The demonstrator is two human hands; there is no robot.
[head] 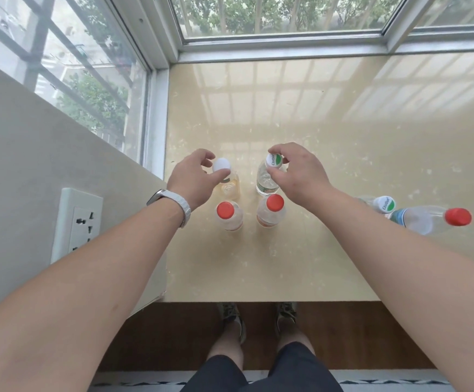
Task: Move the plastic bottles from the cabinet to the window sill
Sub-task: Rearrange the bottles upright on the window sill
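Observation:
Several clear plastic bottles stand upright on the beige window sill (329, 131). My left hand (193, 179) curls its fingertips round the white cap of a yellowish bottle (231, 189). My right hand (298, 174) pinches the green-and-white cap of a clear bottle (265, 182). Just in front of these stand two red-capped bottles, one at the left (228, 216) and one at the right (271, 213). At the right edge stand another green-and-white-capped bottle (383, 205) and a taller red-capped bottle (428, 219).
Window frames (284, 43) bound the sill at the back and at the left. A wall with a power socket (81, 224) lies to the left. Bare sill stretches behind and to the right of the bottles. Below the sill's front edge are a wooden floor and my feet.

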